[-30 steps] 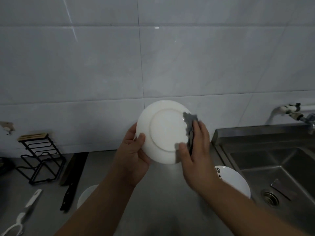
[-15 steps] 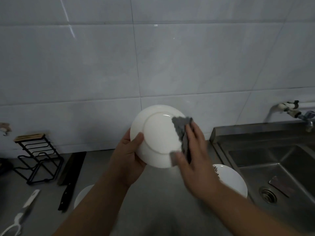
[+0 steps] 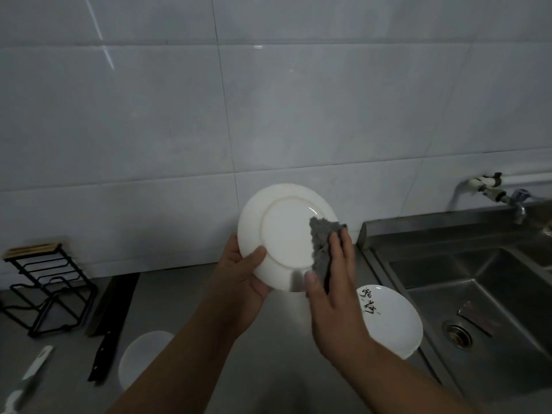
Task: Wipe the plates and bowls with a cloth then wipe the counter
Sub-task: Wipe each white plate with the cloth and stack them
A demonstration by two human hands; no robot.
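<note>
Step in hand: plate wipe, underside.

White plate (image 3: 283, 237) is up off the counter (image 3: 185, 309), tilted near upright, foot ring facing the person, tiled wall behind it.

Left hand (image 3: 239, 276) clamps the rim at about 8 o'clock. The thumb is on the near face, the fingers are behind and hidden.

Right hand (image 3: 334, 288) lies flat, fingers straight, pressing the grey cloth (image 3: 321, 240) onto the plate between 3 and 5 o'clock. Its thumb sits at the rim near 5. It's pressing the cloth, not curled round it, as far as I can see. The hands are apart, one on each side of the plate.

Queue on the counter:
- A plate with black characters (image 3: 394, 324) at 4 o'clock from the held one, partly under the right forearm, just beside the sink (image 3: 433, 273).
- A plain white dish (image 3: 140, 357) at 7 o'clock, partly behind the left forearm. Can't tell if it's a plate or a bowl.
- A black rack (image 3: 44, 288) at 9 o'clock and a knife (image 3: 101, 360) below it. Neither is part of the job.

My read: dishes phase, not near the end. The cloth covers only the right sector of the underside.

The next move calls for one of two things: sweep the cloth round the foot ring, or turn the plate in the left hand to bring a fresh sector under it. Either way the left pinch has to react to the right hand's push. Glazed rim held by one thumb in front, so I'd guess a slip risk if the pressure goes up.

After that, set it down and take the next dish. Counter wipe comes last.
</note>
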